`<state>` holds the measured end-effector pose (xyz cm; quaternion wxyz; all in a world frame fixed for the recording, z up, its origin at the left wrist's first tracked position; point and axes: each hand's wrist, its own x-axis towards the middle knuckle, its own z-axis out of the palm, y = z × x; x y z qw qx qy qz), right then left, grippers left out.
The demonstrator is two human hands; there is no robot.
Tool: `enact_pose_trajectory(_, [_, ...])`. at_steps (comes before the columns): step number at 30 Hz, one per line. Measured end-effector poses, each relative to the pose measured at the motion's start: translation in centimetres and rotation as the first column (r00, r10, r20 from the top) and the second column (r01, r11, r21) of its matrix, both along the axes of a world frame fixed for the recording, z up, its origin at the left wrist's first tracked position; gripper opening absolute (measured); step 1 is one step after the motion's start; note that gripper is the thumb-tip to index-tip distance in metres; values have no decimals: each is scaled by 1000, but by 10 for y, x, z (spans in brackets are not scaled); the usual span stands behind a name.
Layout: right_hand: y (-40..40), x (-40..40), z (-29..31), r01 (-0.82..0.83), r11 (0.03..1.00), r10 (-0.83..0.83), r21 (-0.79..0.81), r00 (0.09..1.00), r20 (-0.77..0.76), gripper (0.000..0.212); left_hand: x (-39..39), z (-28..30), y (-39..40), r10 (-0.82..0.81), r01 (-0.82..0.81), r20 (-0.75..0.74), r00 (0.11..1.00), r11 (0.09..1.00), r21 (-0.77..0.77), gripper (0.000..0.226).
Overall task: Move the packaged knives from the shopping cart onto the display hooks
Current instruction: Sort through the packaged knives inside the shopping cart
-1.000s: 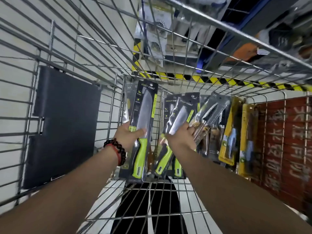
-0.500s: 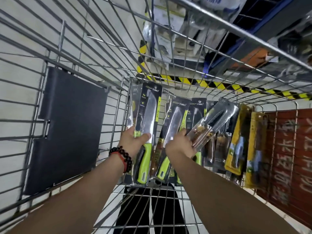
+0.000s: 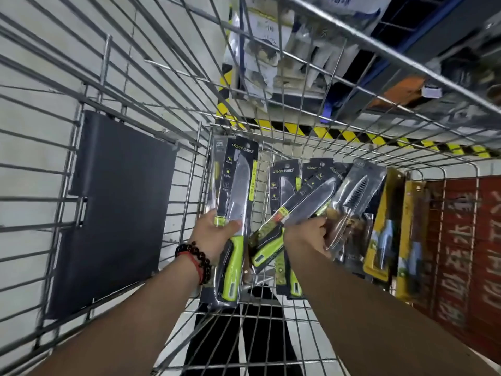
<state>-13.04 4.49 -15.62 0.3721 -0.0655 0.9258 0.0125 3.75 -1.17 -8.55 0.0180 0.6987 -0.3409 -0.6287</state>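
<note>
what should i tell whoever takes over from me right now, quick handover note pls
Left hand: grips one upright green-handled knife pack, inside the cart.
Right hand: holds a tilted green-handled pack together with a clear-packed serrated knife.
Still in the shopping cart: more green-handled packs behind the hands, yellow-carded packs on the right.
Done: packs picked up; none seen hung, no display hooks in view.
Left: lift these out, hang them on the hooks, then come back for the rest.
</note>
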Motion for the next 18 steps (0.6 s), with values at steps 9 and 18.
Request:
enact_pose_trajectory(9, [-9, 3, -2, 308, 949, -309, -63, 951, -11, 81, -3, -1, 7, -17, 17, -19, 1000, 1000, -12, 86])
enact_pose_trajectory(18, [36, -22, 39, 650, 632, -354, -421, 726, 589, 38, -13, 1, 6, -91, 91, -31, 995, 996, -1, 80])
